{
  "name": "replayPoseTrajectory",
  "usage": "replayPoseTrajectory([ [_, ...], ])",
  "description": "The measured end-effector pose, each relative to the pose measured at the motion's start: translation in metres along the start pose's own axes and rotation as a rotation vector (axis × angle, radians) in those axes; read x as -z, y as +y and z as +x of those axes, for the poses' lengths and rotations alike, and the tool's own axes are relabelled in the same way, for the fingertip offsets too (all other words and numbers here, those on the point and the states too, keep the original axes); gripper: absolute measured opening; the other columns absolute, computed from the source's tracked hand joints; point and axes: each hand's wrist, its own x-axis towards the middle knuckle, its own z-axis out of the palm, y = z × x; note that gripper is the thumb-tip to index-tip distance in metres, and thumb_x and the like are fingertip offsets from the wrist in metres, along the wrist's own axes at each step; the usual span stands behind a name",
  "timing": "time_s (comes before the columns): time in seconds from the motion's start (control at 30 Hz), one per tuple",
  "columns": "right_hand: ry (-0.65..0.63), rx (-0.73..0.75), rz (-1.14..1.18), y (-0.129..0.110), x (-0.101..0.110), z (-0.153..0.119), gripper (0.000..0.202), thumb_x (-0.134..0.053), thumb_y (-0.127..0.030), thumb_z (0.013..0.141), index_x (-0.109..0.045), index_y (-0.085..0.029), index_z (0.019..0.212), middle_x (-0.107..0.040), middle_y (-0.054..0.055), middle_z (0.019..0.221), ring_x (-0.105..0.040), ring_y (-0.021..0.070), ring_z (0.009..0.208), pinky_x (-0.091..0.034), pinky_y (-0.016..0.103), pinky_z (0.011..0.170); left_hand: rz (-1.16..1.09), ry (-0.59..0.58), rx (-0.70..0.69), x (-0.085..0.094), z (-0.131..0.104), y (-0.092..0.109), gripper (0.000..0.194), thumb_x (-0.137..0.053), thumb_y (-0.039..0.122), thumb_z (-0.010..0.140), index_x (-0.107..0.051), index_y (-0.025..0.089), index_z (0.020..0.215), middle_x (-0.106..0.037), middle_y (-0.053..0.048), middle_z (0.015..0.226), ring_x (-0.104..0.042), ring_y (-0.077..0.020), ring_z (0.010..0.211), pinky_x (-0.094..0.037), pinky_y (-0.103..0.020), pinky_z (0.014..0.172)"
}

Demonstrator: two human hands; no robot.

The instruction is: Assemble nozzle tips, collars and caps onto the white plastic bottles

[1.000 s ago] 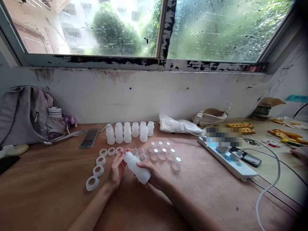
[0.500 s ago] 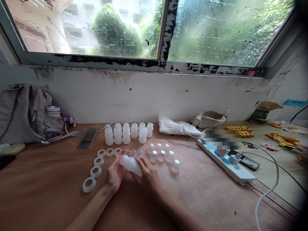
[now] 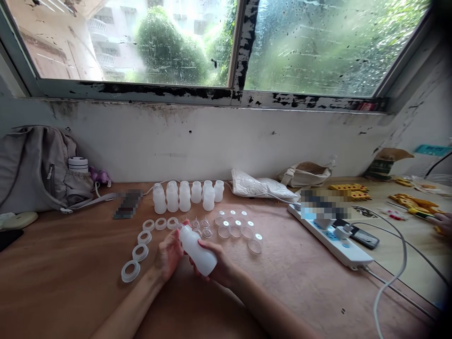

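Observation:
A frosted white bottle is tilted between my hands, its neck up and to the left. My right hand wraps round its body. At the neck, the fingers of my left hand are closed; a clear piece seems to be at the bottle's mouth, too small to make out fully. White rings curve along the left. Clear nipple-like parts lie just beyond the bottle. Round clear caps with white discs stand to the right. Several frosted bottles stand upright at the back.
A grey backpack and a phone-like dark object are at the left. A white power strip with cables lies at the right, near a phone. Another person's hand is at the far right by yellow parts.
The held bottle has turned, its base now lower and further right. My right hand has moved from over the bottle to beneath and beside it, uncovering more clear parts.

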Motion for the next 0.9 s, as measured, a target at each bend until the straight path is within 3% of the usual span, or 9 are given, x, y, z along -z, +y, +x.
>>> replayPoseTrajectory([
  [0.1,0.019,0.007,-0.125,-0.004,0.0,-0.002,0.054,-0.032,-0.06,0.075,-0.056,-0.012,0.082,-0.053,0.005,0.065,-0.048,0.0113,0.047,-0.029,0.019,0.033,-0.026,-0.052,0.017,0.0,0.0,0.003,0.042,-0.05,0.044,0.073,-0.057,0.019,0.106,-0.062,-0.009,0.095,-0.058,-0.0224,0.076,-0.045,-0.033,0.063],
  [0.2,0.305,0.287,-0.645,-0.005,0.001,-0.005,0.042,-0.047,-0.054,0.071,-0.057,-0.015,0.082,-0.055,0.005,0.07,-0.052,0.016,0.059,-0.038,0.024,0.045,-0.051,-0.066,0.009,-0.001,0.001,0.003,0.041,-0.049,0.044,0.075,-0.056,0.019,0.108,-0.061,-0.009,0.099,-0.058,-0.023,0.085,-0.045,-0.033,0.069],
  [0.3,0.573,0.586,-1.167,0.0,0.003,-0.006,0.034,-0.058,-0.044,0.068,-0.057,-0.019,0.092,-0.058,0.008,0.086,-0.052,0.0225,0.078,-0.041,0.031,0.064,0.016,0.049,-0.05,-0.002,0.002,-0.004,0.043,-0.05,0.046,0.076,-0.052,0.02,0.11,-0.059,-0.008,0.105,-0.057,-0.0207,0.088,-0.045,-0.031,0.072],
  [0.37,0.599,0.633,-1.293,0.004,0.002,-0.006,0.035,-0.058,-0.041,0.068,-0.057,-0.02,0.096,-0.058,0.009,0.091,-0.052,0.0242,0.082,-0.041,0.034,0.069,0.078,0.131,-0.078,-0.002,0.001,-0.008,0.043,-0.055,0.043,0.074,-0.05,0.02,0.111,-0.058,-0.007,0.107,-0.057,-0.0191,0.089,-0.045,-0.029,0.073],
  [0.47,0.479,0.496,-1.065,0.008,-0.002,-0.004,0.032,-0.055,-0.045,0.07,-0.058,-0.018,0.086,-0.059,0.006,0.078,-0.054,0.0198,0.069,-0.042,0.03,0.061,0.1,0.15,-0.076,-0.002,-0.001,-0.008,0.045,-0.06,0.037,0.072,-0.049,0.018,0.112,-0.058,-0.008,0.104,-0.057,-0.0192,0.09,-0.045,-0.028,0.073],
  [0.63,0.069,0.075,-0.403,0.007,-0.008,-0.004,0.05,-0.035,-0.058,0.077,-0.055,-0.013,0.084,-0.054,0.004,0.064,-0.048,0.0115,0.045,-0.03,0.021,0.035,0.036,0.097,-0.065,-0.004,-0.005,0.002,0.043,-0.062,0.035,0.071,-0.049,0.023,0.111,-0.058,-0.005,0.105,-0.056,-0.018,0.092,-0.046,-0.026,0.074],
  [0.7,0.143,0.131,-0.473,0.007,-0.01,-0.004,0.047,-0.043,-0.056,0.073,-0.055,-0.013,0.088,-0.056,0.004,0.068,-0.051,0.013,0.051,-0.035,0.022,0.04,0.009,0.115,-0.064,-0.006,-0.006,0.003,0.044,-0.063,0.033,0.071,-0.048,0.023,0.111,-0.058,-0.004,0.105,-0.056,-0.0173,0.091,-0.045,-0.026,0.074],
  [0.8,0.364,0.366,-0.741,0.009,-0.013,-0.005,0.04,-0.064,-0.045,0.061,-0.057,-0.019,0.091,-0.059,0.004,0.082,-0.054,0.0176,0.074,-0.042,0.026,0.061,-0.005,0.155,-0.031,-0.01,-0.006,-0.003,0.047,-0.064,0.033,0.069,-0.047,0.021,0.111,-0.061,-0.004,0.093,-0.058,-0.0167,0.083,-0.045,-0.026,0.071],
  [0.9,0.297,0.252,-0.671,0.007,-0.015,-0.008,0.038,-0.066,-0.038,0.06,-0.055,-0.021,0.092,-0.059,0.002,0.08,-0.054,0.0161,0.069,-0.042,0.024,0.055,-0.005,0.191,-0.01,-0.013,-0.009,-0.008,0.046,-0.064,0.031,0.067,-0.049,0.018,0.109,-0.061,-0.001,0.074,-0.059,-0.0153,0.073,-0.045,-0.025,0.067],
])
